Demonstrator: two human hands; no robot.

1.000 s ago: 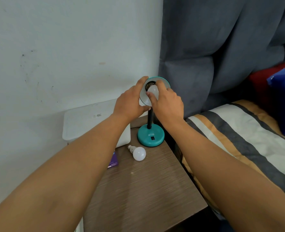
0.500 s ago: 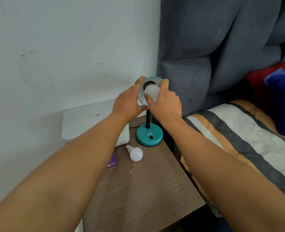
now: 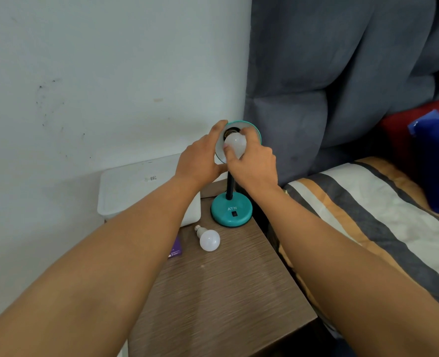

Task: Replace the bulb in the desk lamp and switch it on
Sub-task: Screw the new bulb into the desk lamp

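Drawing the bulb [image 3: 235, 145] clear of the socket [image 3: 232, 130], the right hand [image 3: 251, 163] now grips it with closed fingers [image 3: 227, 150], more globe showing than a second ago. The left hand [image 3: 200, 163] clasps the shade [image 3: 254, 130]; the spare bulb [image 3: 209, 239] lies on the desk [image 3: 226, 292] below.

Both forearms are bare from the picture's lower edge up to the wrists — no sleeve, watch or band on either. The left hand [image 3: 200, 161] and right hand [image 3: 254, 163] wear no gloves — no rings show.
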